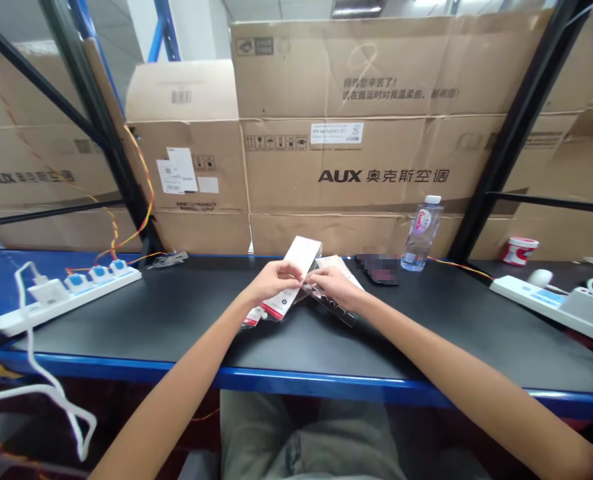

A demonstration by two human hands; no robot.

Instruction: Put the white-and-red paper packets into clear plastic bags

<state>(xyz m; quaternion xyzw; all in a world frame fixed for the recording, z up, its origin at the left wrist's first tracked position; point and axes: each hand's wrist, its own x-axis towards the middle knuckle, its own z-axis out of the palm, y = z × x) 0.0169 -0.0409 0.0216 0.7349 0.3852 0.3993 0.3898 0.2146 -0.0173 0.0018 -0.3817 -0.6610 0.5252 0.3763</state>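
Note:
My left hand (275,281) and my right hand (335,285) meet above the middle of the desk, their fingertips nearly touching. Both have the thumb and fingers drawn together in a pinch; whatever is between them is too small to make out. Under and behind my left hand lies a long white package (303,252) with a red band at its near end. A dark flat package with white letters (343,311) lies below my right hand, and a pale package (343,265) shows behind it. A small red-and-white packet (253,317) lies left of the white package.
A clear water bottle (422,233) stands beside a dark flat object (379,268), partly blurred. White power strips lie at left (66,303) and right (551,303). A red-and-white tub (520,251) is at far right. Large cardboard boxes (286,180) wall the back.

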